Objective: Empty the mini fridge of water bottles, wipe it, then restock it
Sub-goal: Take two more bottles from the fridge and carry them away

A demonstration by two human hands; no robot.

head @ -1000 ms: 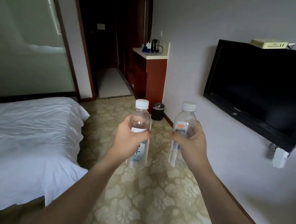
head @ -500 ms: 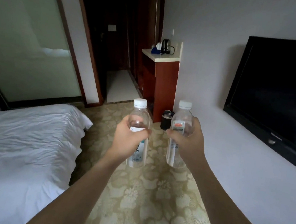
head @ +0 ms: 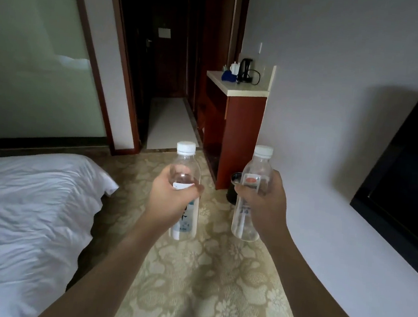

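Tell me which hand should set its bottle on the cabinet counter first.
Right, probably. The right hand holds its bottle on the cabinet side, by the wall. The left hand grips its bottle nearer the bed.

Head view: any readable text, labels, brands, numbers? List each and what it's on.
None can be read.
Left bottle in the left hand: white and blue label with dark characters, partly hidden by the hand, too blurred to read.
Right bottle in the right hand: label with a red oval mark and small print below, too blurred to read.
Door: pale notice, too small to read.
TV: no legible brand.
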